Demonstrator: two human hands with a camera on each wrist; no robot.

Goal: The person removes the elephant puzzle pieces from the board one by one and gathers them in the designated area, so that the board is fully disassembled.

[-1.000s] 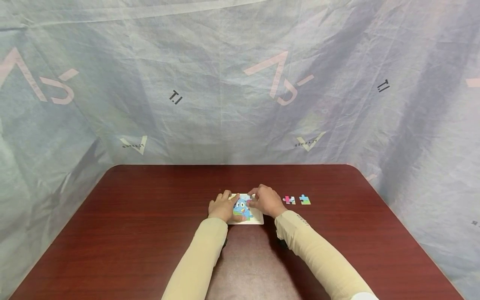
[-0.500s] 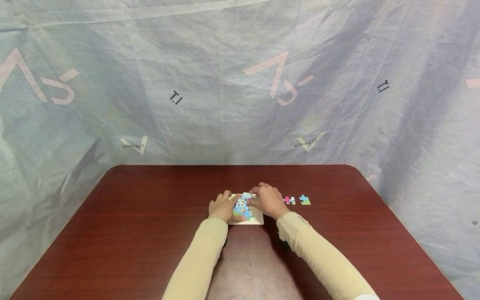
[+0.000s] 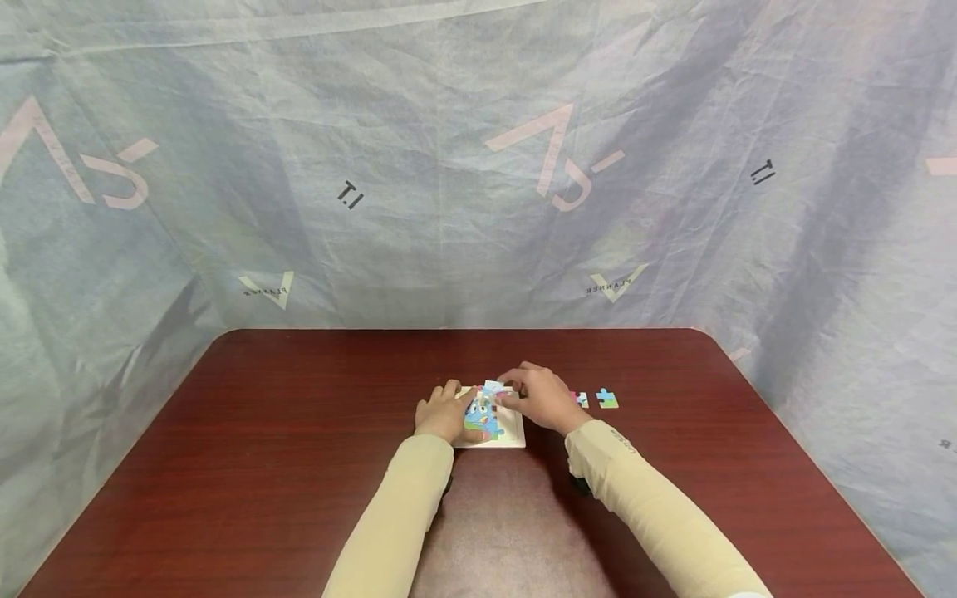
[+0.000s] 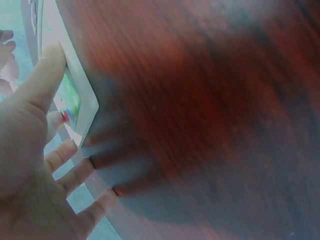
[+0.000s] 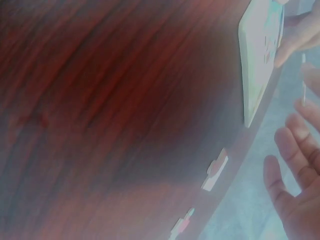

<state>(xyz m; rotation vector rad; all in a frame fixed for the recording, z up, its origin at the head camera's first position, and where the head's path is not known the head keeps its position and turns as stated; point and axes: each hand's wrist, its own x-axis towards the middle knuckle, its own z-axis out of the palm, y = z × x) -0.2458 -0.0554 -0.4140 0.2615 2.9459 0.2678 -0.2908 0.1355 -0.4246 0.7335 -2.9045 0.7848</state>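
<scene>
— Grey-blue sheeting (image 3: 449,166) hangs behind everything, creased, wrapping round both sides. It carries pale pink angular marks and small black letters that look like "TI", tilted; a lower logo has a word under it that is too small for me to make out.

— And below it?

— Dark red wood-grain table (image 3: 224,465), rounded at the far corners. Both cream sleeves (image 3: 396,515) reach in from the near edge toward a white puzzle board (image 3: 489,440) lying flat near the table's middle.

— Why is the left hand there?

— I judge it steadies the board. The left hand (image 3: 443,413) lies on the board's left side, fingers fairly straight; the left wrist view shows the thumb (image 4: 47,75) pressed along the pale frame — it grips nothing.

— And the right?

— The right hand (image 3: 546,399) hovers over the board's far right corner, fingertips pinching a light blue puzzle piece (image 3: 491,387) just above the blue cartoon picture (image 3: 482,415). The piece is held tilted, not seated — probably being lined up with a gap.

— Anything smaller?

— Two loose pieces (image 3: 607,399) lie on the table just right of that hand, side by side and near each other; the closer one is partly hidden by the hand. The right wrist view shows them (image 5: 216,169) flat on the wood, apart from the board.
</scene>
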